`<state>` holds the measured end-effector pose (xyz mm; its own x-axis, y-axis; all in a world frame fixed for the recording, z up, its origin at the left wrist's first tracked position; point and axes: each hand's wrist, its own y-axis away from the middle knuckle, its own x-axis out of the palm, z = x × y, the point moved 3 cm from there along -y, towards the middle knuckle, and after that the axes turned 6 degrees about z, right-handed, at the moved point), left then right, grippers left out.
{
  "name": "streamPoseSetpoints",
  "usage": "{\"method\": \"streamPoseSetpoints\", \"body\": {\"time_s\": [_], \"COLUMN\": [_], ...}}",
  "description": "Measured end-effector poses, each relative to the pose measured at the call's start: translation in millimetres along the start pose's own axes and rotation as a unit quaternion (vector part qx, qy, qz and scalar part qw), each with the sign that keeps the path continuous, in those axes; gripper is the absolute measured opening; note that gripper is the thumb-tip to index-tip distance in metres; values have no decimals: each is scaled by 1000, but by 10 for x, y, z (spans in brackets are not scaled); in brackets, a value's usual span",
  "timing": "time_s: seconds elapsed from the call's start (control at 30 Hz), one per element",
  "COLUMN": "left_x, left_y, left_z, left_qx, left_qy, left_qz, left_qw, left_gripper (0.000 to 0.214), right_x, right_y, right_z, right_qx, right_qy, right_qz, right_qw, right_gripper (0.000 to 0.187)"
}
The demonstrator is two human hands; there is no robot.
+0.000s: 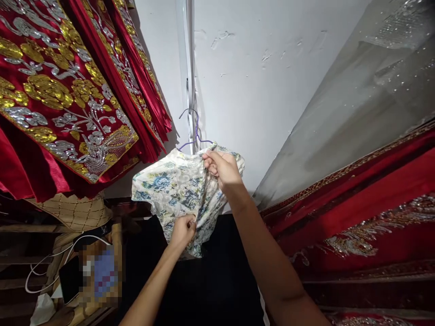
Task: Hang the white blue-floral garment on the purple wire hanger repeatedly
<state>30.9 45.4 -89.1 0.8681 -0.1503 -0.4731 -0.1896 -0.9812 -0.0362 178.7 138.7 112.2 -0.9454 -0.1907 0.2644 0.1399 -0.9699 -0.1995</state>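
Observation:
A white floral shirt (166, 183) with blue and green flowers hangs on a purple hanger (197, 124) in front of me. Up near the collar, my right hand (222, 168) pinches the shirt's front edge between thumb and fingers. Lower on the same front edge, my left hand (183, 232) is closed on the fabric. Both hands touch the shirt along its front opening. The hanger's hook is beside a vertical metal strip (190, 59) on the wall; I cannot tell whether it hangs from it.
Red garments (68, 86) with gold and silver sequins hang at the upper left. On the right are a sheer white fabric (326, 131) and red embroidered cloth (356, 217). A wooden rack (117, 253) with a white cable (68, 253) stands at the lower left. Behind is a white wall (251, 86).

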Motion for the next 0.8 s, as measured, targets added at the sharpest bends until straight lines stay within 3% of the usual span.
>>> {"method": "streamPoseSetpoints", "body": {"time_s": [0.1, 0.17, 0.23, 0.3, 0.4, 0.47, 0.57, 0.67, 0.73, 0.8], "left_x": [-221, -445, -715, -968, -1145, -1231, -1543, -1982, -2069, -1914], "left_y": [-147, -232, -301, -344, -416, -445, -430, -388, -395, -359], "left_z": [-168, -452, -872, -1332, -1860, -2027, -1939, -1416, -903, -488], "left_qx": [6, 32, 106, 203, 281, 308, 305, 232, 100, 27], "left_qy": [-18, -12, 30, 45, -47, -100, -53, 174, 394, 435], "left_qz": [32, 31, -31, -138, -175, -194, -311, -444, -430, -378], "left_qw": [999, 999, 993, 968, 942, 926, 899, 848, 806, 817], "left_gripper": [18, 3, 31, 51, 28, 17, 14, 6, 10, 19], "right_x": [86, 119, 160, 218, 284, 256, 135, 84, 136, 208], "right_y": [84, 209, 321, 381, 356, 303, 310, 542, 790, 1030], "right_z": [2, -56, -70, -23, 32, -62, -432, -861, -1062, -1176], "right_qx": [-31, -34, -36, -46, -77, -87, -50, 12, 50, 77], "right_qy": [-23, -15, 12, 48, 92, 134, 219, 201, 126, 52], "right_qz": [-16, -4, 15, 35, 48, 22, -21, 5, 45, 66], "right_qw": [999, 999, 999, 997, 992, 987, 974, 980, 990, 994], "right_gripper": [25, 26, 26, 25, 21, 22, 32, 33, 28, 25]}}
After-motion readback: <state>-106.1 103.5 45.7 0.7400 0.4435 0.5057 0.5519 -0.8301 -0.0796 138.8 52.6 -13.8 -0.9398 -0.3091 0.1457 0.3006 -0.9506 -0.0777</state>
